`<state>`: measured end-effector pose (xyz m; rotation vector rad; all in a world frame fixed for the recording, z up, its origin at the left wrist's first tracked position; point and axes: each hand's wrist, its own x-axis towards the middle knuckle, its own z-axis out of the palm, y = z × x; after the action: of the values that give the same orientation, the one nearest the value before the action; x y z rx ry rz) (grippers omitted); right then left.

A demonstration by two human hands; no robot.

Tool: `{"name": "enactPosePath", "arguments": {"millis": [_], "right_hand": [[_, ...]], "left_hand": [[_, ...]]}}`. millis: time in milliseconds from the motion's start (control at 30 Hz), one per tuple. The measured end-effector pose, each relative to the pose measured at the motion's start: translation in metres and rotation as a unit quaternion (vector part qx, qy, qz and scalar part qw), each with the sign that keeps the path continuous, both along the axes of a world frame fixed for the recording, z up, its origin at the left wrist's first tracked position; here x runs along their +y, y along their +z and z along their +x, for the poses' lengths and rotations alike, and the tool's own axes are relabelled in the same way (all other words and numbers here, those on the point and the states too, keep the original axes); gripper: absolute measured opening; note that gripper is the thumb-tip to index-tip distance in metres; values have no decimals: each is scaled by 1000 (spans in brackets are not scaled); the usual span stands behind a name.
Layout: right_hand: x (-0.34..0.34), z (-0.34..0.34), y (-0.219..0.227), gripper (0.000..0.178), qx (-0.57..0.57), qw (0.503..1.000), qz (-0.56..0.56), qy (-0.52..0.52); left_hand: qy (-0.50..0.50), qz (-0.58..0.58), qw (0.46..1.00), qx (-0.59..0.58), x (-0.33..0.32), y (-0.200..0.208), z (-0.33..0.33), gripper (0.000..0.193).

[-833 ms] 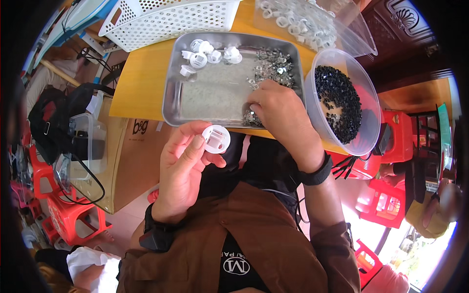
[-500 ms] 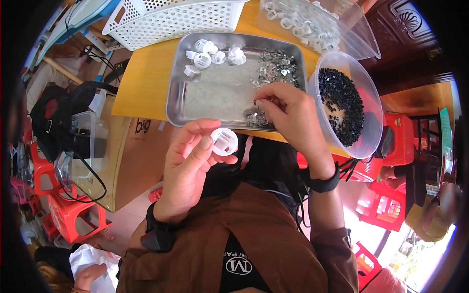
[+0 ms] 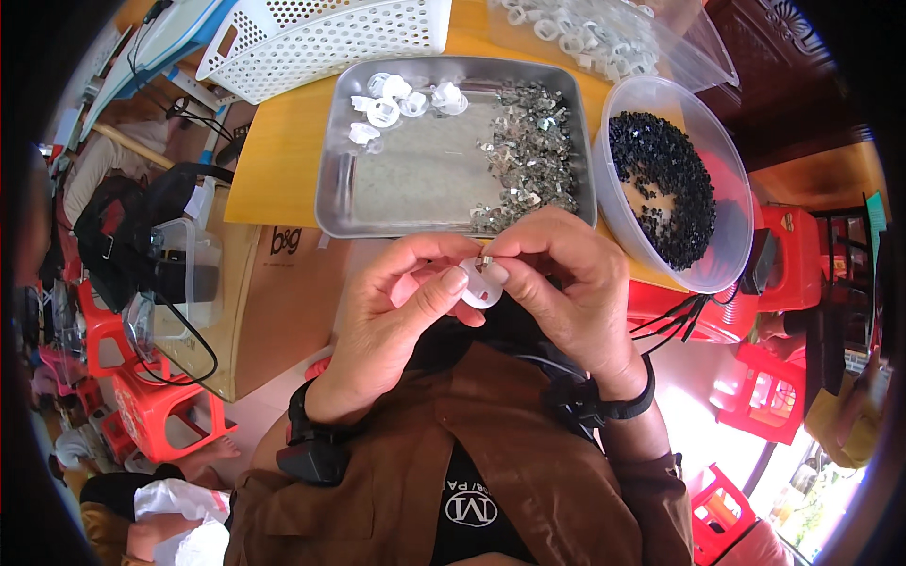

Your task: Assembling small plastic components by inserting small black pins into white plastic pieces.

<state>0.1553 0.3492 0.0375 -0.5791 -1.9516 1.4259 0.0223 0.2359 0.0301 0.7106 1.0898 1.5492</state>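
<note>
My left hand (image 3: 392, 316) is closed on a round white plastic part (image 3: 479, 294), pinched between thumb and fingers, just in front of the metal tray (image 3: 406, 193). Against the part's upper edge, my right hand (image 3: 576, 288) pinches a tiny shiny metal piece (image 3: 486, 262). The fingertips partly hide where the two meet, so I cannot tell how far the piece sits in. Many similar small metal pieces (image 3: 535, 156) lie heaped along the tray's right side. Several white plastic parts (image 3: 382, 113) are grouped at its far left.
Right of the tray stands a round clear tub (image 3: 743, 222) of small black pieces (image 3: 651, 174). Behind are a clear bin of white rings (image 3: 604, 42) and a white perforated basket (image 3: 330, 52). A cardboard box (image 3: 283, 311) and red stools (image 3: 165, 410) are at the left.
My right hand has moved from the metal heap toward me and left, bringing a small metal piece to the white part. My left hand has shifted right and turned the part.
</note>
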Motion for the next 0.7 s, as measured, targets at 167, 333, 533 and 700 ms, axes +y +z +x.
{"name": "enactPosePath", "arguments": {"millis": [167, 333, 533, 700], "right_hand": [[-5, 5, -4, 15, 20, 982, 180, -46], [-9, 11, -6, 16, 55, 979, 185, -57], [-5, 14, -6, 19, 92, 961, 255, -53], [-6, 17, -3, 19, 87, 952, 290, -39]], "left_hand": [[-7, -1, 999, 39, 3, 0, 5, 25], [-45, -9, 998, 31, 3, 1, 3, 25], [-60, -9, 998, -31, 2, 0, 6, 24], [-104, 15, 986, -131, 1, -6, 3, 18]]}}
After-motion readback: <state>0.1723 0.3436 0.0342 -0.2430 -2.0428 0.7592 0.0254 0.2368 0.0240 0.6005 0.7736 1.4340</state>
